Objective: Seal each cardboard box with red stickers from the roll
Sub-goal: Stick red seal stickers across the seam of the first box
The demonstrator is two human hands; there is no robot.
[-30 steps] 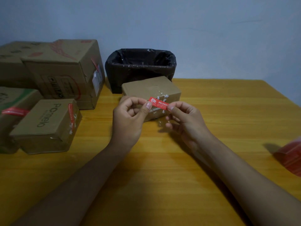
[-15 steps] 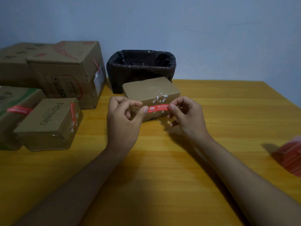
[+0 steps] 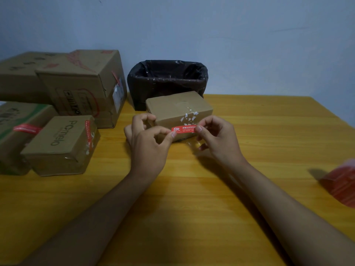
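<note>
Red sticker (image 3: 183, 129): I hold it stretched between my left hand (image 3: 148, 143) grip and right hand (image 3: 217, 139) grip, each pinched on one end, against the near face of the small cardboard box (image 3: 178, 110) on the worktop (image 3: 192, 189).
Risk: sticker may crease or land crooked if tension slackens.
Change: sticker now lower, nearer the box front.
Roll (image 3: 343, 183): far right.

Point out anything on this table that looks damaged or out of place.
The small box in front of the black-lined bin has torn white scraps of old tape or label stuck near its front edge. The red sticker, pinched between both hands, sits just below them. Nothing else stands out.
</note>
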